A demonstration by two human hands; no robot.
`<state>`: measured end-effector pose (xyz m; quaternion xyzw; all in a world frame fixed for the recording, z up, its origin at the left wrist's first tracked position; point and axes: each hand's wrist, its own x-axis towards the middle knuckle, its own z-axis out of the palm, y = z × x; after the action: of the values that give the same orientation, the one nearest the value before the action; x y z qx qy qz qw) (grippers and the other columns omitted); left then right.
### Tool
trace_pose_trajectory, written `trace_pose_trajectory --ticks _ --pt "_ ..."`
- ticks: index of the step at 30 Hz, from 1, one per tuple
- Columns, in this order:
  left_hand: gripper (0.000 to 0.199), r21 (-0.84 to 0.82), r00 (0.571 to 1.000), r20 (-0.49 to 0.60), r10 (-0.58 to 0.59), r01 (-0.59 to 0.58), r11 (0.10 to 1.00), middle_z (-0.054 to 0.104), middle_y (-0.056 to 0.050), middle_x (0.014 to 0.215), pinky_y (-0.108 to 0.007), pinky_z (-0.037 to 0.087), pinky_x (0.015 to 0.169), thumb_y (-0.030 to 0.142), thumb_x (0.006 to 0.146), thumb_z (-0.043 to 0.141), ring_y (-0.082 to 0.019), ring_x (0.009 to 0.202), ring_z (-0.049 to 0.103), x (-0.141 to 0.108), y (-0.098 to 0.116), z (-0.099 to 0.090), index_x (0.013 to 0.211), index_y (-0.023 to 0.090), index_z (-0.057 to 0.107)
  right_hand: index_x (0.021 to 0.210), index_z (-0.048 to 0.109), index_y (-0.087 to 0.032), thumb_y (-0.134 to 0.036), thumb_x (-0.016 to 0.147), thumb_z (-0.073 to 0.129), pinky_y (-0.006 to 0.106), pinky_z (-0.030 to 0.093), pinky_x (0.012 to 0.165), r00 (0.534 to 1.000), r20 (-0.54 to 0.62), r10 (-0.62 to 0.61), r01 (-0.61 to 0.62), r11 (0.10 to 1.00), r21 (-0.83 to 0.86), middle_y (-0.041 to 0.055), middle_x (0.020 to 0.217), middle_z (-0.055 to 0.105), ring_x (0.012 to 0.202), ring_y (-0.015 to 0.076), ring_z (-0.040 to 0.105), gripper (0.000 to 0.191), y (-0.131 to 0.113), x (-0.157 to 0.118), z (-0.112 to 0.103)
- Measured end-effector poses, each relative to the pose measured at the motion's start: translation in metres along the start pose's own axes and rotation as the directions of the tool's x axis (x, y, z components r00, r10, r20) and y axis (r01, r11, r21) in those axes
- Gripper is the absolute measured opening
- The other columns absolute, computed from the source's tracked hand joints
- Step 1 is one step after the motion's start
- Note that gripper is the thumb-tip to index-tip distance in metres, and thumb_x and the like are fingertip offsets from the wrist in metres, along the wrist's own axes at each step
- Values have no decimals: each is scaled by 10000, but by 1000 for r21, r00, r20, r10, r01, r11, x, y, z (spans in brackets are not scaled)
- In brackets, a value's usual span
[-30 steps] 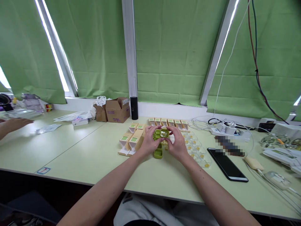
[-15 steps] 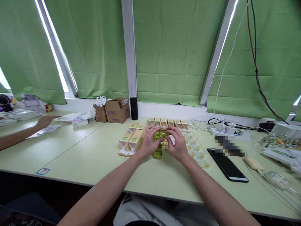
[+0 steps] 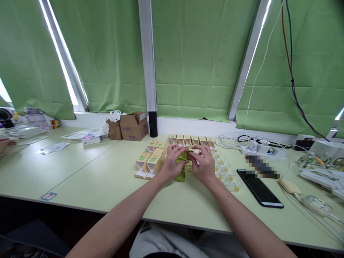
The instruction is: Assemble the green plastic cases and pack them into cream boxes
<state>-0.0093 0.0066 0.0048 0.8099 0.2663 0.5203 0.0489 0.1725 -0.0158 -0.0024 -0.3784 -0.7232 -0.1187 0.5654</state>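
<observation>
My left hand [image 3: 173,159] and my right hand [image 3: 203,163] meet over the table, fingers closed on a small olive-green hinged case [image 3: 185,154]. Its lid stands partly raised, and fingers cover much of it. Below my left fingers, another green case [image 3: 181,176] lies on the table. Small yellow pieces [image 3: 189,168] sit between my hands, mostly hidden. To the right of my right hand are several clear plastic shells with yellow centres [image 3: 226,170]. Cardboard sleeves with green squares [image 3: 152,163] stand to the left of my left hand.
A row of similar sleeves [image 3: 192,139] stands behind my hands. A black phone [image 3: 260,189] and a power strip with cables [image 3: 264,152] lie to the right. An open carton [image 3: 134,127] and a black cylinder [image 3: 153,124] stand at the back. A co-worker's hand [image 3: 4,143] shows far left.
The lid of the held green case has tilted, so its inside shows less. My hands have barely shifted. The co-worker's hand has drawn back to the left edge.
</observation>
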Motion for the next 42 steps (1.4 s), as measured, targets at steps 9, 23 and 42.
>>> trace_pose_trajectory --ticks 9,23,42 --pt "438 60 996 -20 86 -85 995 712 -101 1210 -572 471 1095 96 883 695 -315 1221 502 -1 1 1 1302 224 696 941 792 -285 -115 920 645 390 541 735 994 -50 -93 85 987 -137 94 1111 656 1095 292 521 226 1 0 1" --pt "434 122 991 -28 132 -128 984 714 -101 1194 -562 506 1075 72 880 675 -306 1214 511 -2 3 1 1290 212 697 860 735 -217 -99 939 617 337 459 710 994 -61 -93 80 980 -181 73 904 567 936 239 500 185 -3 1 1" --pt "421 193 991 -65 120 -105 976 725 -101 1184 -544 536 1048 93 878 713 -319 1231 501 -3 0 3 1281 215 716 844 701 -218 -137 984 601 344 415 691 994 -21 -104 100 982 -161 41 764 575 801 216 501 190 -2 1 1"
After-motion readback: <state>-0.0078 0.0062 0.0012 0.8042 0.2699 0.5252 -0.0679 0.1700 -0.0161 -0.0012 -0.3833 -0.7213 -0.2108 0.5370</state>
